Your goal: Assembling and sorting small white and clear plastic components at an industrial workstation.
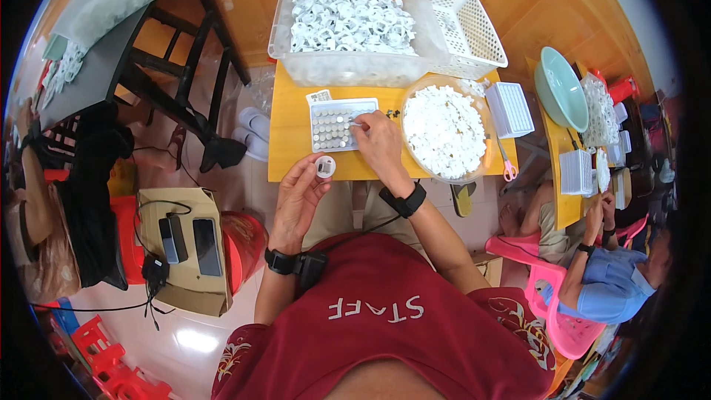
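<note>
Between the thumb and fingers of my left hand [300,189] is a small round white plastic housing [324,167], its open side up and something dark and metallic inside. Just beyond it on the table lies a shallow white tray [363,106] with rows of silvery button cells [331,124]. My right hand [381,147] reaches over the tray's right side, fingers bent and fingertips together at the cells; what they grip, if anything, is hidden. Right of this hand stands a round clear bowl [409,150] full of small white plastic pieces [444,130]. Several tiny dark parts [392,113] lie between tray and bowl.
At the back of the yellow table [285,167] stand a large clear bin [355,70] of white parts and a white basket [474,15]. A stack of white trays [511,110] and pink-handled scissors [509,169] are at the right. Co-workers sit on both sides.
</note>
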Demonstrator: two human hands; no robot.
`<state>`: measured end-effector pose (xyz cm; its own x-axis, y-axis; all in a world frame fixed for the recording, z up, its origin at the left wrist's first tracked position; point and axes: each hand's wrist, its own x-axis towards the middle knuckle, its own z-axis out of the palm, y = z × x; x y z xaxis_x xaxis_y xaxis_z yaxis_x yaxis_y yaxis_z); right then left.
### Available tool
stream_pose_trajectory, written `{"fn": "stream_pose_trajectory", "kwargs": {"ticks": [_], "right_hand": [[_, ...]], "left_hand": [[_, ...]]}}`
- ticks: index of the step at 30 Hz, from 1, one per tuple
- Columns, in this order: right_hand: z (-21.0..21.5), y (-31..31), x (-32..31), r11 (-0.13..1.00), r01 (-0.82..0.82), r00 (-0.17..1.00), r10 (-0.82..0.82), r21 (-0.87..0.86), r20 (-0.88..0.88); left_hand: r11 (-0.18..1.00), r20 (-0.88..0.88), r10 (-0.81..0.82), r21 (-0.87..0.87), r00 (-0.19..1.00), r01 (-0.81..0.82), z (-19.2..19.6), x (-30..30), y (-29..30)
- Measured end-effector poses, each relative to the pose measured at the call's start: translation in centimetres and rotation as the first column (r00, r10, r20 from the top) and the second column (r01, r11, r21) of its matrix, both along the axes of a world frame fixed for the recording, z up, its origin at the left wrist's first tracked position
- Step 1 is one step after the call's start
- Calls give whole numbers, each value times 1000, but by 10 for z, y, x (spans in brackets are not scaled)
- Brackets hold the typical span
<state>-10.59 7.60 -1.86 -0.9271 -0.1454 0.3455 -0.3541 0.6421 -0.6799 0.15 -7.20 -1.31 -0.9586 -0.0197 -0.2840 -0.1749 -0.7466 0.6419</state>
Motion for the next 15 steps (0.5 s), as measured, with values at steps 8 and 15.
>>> {"fn": "stream_pose_trajectory", "kwargs": {"ticks": [8, 15], "right_hand": [[-3, -5, 0, 996, -22, 999, 19, 92, 33], [-9, -1, 0, 994, -112, 991, 112, 6, -70]], "left_hand": [[1000, 4, -12, 24, 1000, 12, 4, -3, 1], [997, -15, -25, 69, 1000, 26, 3, -6, 6]]}}
